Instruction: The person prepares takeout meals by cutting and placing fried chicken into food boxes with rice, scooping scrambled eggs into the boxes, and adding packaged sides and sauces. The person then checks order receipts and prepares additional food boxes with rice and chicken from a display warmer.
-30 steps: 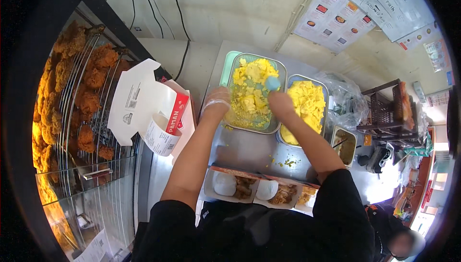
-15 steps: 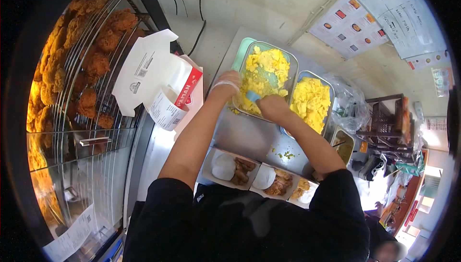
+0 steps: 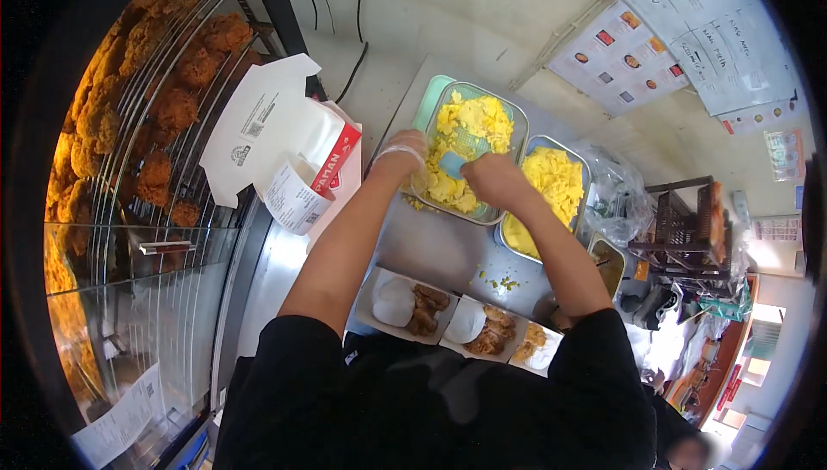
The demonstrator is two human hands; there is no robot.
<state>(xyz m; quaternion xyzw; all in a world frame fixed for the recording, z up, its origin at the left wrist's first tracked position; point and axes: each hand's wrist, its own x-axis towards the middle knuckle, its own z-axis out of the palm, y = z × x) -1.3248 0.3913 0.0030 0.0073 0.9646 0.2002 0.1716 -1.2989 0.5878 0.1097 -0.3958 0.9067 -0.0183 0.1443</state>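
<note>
A metal tray [image 3: 522,117] with a mesh base holds yellow scrambled egg [image 3: 476,118], heaped at the far side and in loose bits nearer me. My left hand [image 3: 405,151], in a clear plastic glove, grips the tray's left rim; some of its fingers are hidden. In my right hand [image 3: 495,180] is a light blue spatula [image 3: 452,163], its flat blade among the egg at the tray's middle. Just right stands a second metal tray [image 3: 587,179] piled with more egg [image 3: 551,179]. My right forearm passes over its near side.
Open boxes [image 3: 442,332] with white paper-wrapped mounds and fried chicken [image 3: 493,330] line the near edge. Egg crumbs [image 3: 500,282] dot the metal counter [image 3: 431,242]. A white-and-red carton [image 3: 284,134] stands left, beside a glass cabinet of fried chicken [image 3: 155,179]. A plastic bag [image 3: 622,194] lies right.
The spatula blade has shifted slightly up and shows more above the egg. More of the mesh shows near the right hand. My left hand stays at the rim. The view has tilted slightly.
</note>
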